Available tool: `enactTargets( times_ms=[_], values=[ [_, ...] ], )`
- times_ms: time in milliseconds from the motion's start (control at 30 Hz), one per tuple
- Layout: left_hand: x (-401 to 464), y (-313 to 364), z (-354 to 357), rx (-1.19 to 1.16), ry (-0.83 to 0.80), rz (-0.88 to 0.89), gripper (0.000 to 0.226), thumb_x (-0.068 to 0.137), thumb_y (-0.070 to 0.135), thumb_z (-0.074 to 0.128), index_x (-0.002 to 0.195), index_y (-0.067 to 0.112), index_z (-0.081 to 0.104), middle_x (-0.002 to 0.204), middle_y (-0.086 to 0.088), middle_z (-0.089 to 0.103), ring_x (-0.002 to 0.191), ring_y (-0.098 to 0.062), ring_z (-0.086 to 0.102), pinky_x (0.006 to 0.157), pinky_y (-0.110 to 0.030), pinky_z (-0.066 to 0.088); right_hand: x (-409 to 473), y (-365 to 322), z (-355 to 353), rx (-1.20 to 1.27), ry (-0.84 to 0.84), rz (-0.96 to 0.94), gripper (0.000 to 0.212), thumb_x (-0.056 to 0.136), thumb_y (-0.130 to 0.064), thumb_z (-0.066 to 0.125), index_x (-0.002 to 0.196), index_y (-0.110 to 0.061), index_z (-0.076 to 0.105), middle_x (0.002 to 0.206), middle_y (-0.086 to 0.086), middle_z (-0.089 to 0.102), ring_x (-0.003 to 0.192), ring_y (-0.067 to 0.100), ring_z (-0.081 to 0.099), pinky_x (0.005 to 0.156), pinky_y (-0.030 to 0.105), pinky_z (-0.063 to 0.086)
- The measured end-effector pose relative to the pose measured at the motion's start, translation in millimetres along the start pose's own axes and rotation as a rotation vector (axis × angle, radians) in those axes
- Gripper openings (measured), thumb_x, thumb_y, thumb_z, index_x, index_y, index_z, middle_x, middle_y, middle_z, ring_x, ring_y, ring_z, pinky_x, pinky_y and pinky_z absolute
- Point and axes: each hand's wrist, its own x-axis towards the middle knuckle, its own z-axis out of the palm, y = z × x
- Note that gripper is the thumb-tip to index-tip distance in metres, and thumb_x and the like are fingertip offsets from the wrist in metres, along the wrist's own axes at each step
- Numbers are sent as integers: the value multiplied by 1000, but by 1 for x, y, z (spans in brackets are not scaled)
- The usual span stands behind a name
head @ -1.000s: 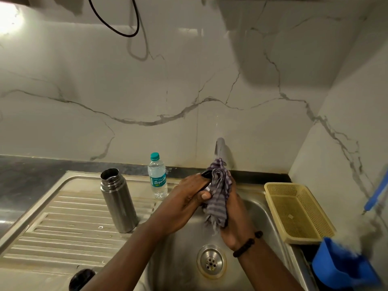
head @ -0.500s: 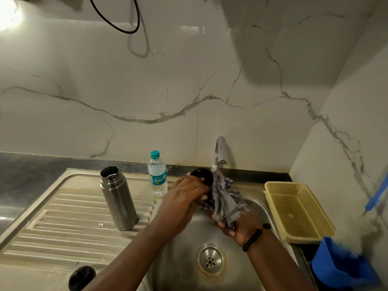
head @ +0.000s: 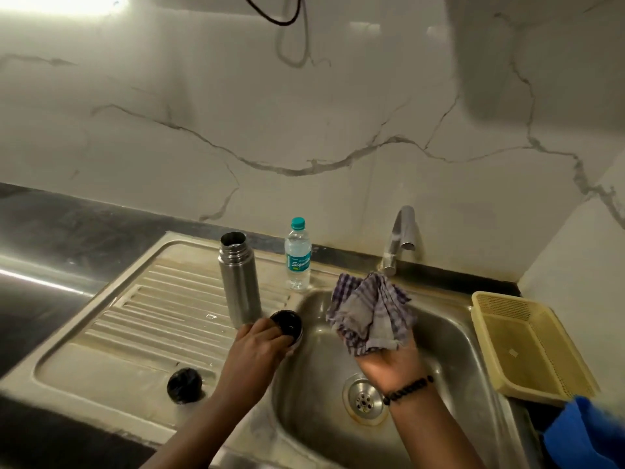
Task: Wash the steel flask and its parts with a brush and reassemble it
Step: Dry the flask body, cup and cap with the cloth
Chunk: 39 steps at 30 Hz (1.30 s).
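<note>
Setting the dried flask cap (head: 287,324) beside the steel flask (head: 239,279) with my left hand (head: 258,346) gripping it, my right hand (head: 389,362) clutches the checked cloth (head: 368,313).

Brushed steel flask (head: 239,282), glossy marble wall (head: 304,113), checked cloth (head: 370,311), perforated plastic basket (head: 527,346).

The scene is dim and yellowish. A blown-out white glare sits at the top left of the glossy white marble-veined wall (head: 304,113). The ribbed stainless-steel draining board (head: 152,319) catches bright streaks. A broad soft shadow darkens the upper right. Wide-angle bending curves the edges; the lower corners look smeared.
</note>
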Motion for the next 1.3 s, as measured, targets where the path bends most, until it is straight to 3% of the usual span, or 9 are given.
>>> enactTargets(
  times_ms=[33,100,167,233,300,667,933,1067,1300],
  values=[
    [-6,-4,2,18,-9,-12,31,84,44,45,86,34,74,86,18,69,93,-11,56,74,-28,30,2,7,-6,21,45,21,59,65,-20,88,120,-17,67,114,1,71,62,5,68,46,8,48],
    [-15,-10,4,49,-17,-45,30,85,44,44,83,33,72,82,19,67,90,-13,58,73,-29,29,8,19,-15,4,196,34,27,91,-31,58,110,-14,66,89,3,77,52,9,68,33,15,44],
    [-22,-15,5,79,-12,-55,22,83,40,51,80,33,72,79,17,67,90,-13,54,72,-29,28,15,29,-18,-78,250,57,39,97,-37,46,111,-9,69,102,12,75,82,24,75,61,36,62],
    [-29,-19,6,107,-10,-67,2,75,32,72,77,31,72,76,14,67,87,-16,56,73,-30,29,17,36,-17,-131,226,79,46,96,-42,48,124,-9,64,126,13,66,116,31,63,93,48,53],
    [-35,-23,8,145,-43,-116,6,71,28,78,75,28,73,74,11,67,85,-18,56,73,-31,30,18,41,-16,-105,194,88,53,94,-48,51,130,-10,59,134,12,61,126,31,55,102,49,45],
    [-52,-39,19,215,-96,-212,34,54,24,91,79,26,69,72,6,60,75,-23,51,70,-34,28,22,49,-24,-111,128,102,58,93,-50,52,136,-11,55,137,12,58,128,31,54,97,60,43],
    [-59,-52,1,12,2,-408,82,53,57,89,123,24,61,123,-1,57,110,-27,52,89,-37,35,24,51,-24,-123,132,101,53,96,-49,48,103,-5,76,123,14,67,106,32,68,89,57,50],
    [-79,-72,-7,-48,-206,-701,112,53,72,81,144,19,42,148,-12,33,131,-34,33,103,-51,35,30,54,-26,-132,117,100,54,97,-50,47,128,-9,63,132,13,62,120,31,60,91,55,51],
    [-104,-87,-2,-255,-137,-689,56,77,27,83,125,19,56,125,-6,57,102,-17,50,79,-23,42,36,64,-23,-144,117,116,55,98,-50,45,135,-10,56,136,13,59,119,32,60,94,55,50]
  ],
)
